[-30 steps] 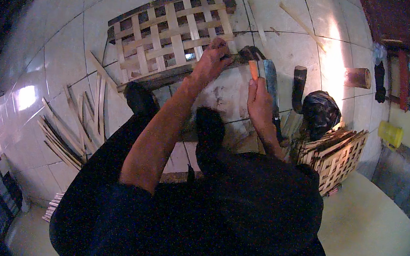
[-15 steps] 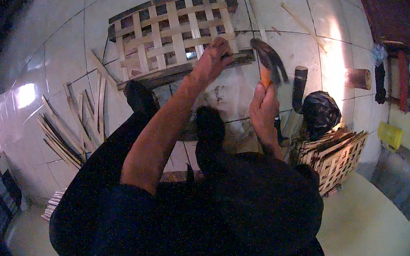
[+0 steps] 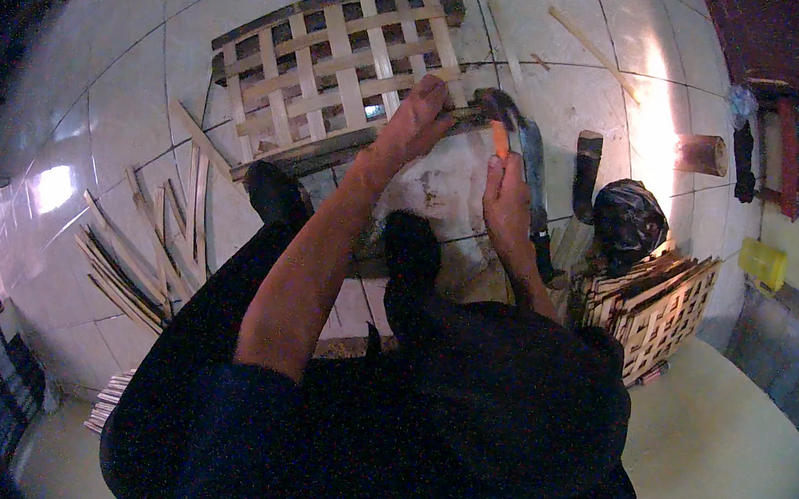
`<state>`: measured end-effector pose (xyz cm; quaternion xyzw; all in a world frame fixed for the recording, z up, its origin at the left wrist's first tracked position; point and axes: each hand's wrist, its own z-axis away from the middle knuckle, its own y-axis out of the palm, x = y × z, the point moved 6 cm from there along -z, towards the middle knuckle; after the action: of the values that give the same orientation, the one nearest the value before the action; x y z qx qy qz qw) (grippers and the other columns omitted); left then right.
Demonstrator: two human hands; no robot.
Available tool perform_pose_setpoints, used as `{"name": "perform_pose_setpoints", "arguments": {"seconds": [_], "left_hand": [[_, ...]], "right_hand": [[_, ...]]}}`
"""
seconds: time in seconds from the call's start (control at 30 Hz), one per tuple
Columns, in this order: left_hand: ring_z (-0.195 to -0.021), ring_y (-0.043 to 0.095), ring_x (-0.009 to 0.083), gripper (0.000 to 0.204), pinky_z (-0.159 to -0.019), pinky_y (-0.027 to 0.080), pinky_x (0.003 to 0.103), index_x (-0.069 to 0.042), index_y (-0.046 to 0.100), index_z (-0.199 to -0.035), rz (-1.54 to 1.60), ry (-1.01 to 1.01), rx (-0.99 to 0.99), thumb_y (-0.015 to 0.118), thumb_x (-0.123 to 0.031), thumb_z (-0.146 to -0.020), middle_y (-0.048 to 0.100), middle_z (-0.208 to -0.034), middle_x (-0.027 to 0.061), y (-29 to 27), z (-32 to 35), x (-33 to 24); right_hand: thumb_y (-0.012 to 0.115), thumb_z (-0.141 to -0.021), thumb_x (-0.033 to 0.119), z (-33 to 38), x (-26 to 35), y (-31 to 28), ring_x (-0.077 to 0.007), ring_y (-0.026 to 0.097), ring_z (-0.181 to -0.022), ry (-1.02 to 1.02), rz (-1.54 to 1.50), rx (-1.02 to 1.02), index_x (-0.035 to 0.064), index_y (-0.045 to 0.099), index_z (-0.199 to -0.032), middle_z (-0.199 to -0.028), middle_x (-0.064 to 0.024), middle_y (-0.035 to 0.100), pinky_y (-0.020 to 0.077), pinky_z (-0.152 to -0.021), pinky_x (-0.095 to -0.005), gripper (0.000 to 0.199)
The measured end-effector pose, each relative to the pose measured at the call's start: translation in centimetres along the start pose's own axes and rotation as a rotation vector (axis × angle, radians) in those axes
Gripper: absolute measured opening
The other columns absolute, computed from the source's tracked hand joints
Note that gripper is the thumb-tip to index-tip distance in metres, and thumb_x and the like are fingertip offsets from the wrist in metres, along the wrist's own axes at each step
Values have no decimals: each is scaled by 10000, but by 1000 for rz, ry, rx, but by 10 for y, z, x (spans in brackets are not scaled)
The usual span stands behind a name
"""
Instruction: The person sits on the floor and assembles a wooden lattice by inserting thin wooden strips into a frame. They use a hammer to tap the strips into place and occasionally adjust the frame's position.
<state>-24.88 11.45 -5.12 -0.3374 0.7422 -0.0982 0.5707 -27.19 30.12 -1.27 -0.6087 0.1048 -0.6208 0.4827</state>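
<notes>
The left hand (image 3: 420, 115) rests flat, fingers spread, on the near edge of the woven bamboo lattice (image 3: 337, 58) lying on the tiled floor (image 3: 124, 94). Just right of the lattice, the right hand (image 3: 507, 198) is wrapped around a hammer (image 3: 508, 125), its head touching the lattice's corner.

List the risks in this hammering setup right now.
1. The left hand rests on the edge of the wooden lattice panel, right beside the hammer held in the right hand; a stray blow might catch the fingers.
2. A long blade lies on the tiled floor close beside the right hand and could cut it.
3. Loose wooden strips lie spread near the feet and might cause a slip.
</notes>
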Motion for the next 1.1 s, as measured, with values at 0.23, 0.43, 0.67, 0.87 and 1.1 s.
{"name": "perform_pose_setpoints", "arguments": {"seconds": [0.23,0.43,0.67,0.87,1.1], "left_hand": [[-976,512,411,315,-840,447,460,36,502,-1014,52,-117,63,666,-80,-771,482,-1023,212,-2,-3,-5],[-1080,472,425,294,-927,404,476,26,532,-1004,-44,-160,165,654,-142,-797,521,-1062,232,-5,2,5],[-897,584,330,242,-769,487,390,7,541,-970,25,-144,94,672,-34,-771,546,-961,165,-3,-8,-9],[-807,608,321,212,-743,496,378,-13,595,-989,110,-196,155,660,-110,-811,582,-903,172,-6,-13,12],[-1011,579,367,325,-887,466,464,-49,607,-1039,-527,150,385,538,-331,-894,613,-1058,179,-145,-96,-42]], "right_hand": [[428,-983,309,-2,5,6,-459,593,-740,19,79,42,21,484,-1089,-822,-279,598,448,-631,-508,312],[472,-968,281,61,-42,4,-446,601,-770,-12,-58,-232,28,486,-1148,-862,-242,614,477,-669,-463,312],[533,-911,245,71,-98,5,-381,590,-875,139,-25,-19,52,525,-1132,-963,-193,606,466,-788,-450,294],[530,-898,209,14,-127,-103,-362,576,-850,-183,481,-390,47,547,-1094,-922,-178,599,458,-767,-445,255],[526,-901,205,-35,-191,-190,-338,584,-847,67,660,-262,46,557,-1084,-928,-169,611,463,-767,-425,244]]}}
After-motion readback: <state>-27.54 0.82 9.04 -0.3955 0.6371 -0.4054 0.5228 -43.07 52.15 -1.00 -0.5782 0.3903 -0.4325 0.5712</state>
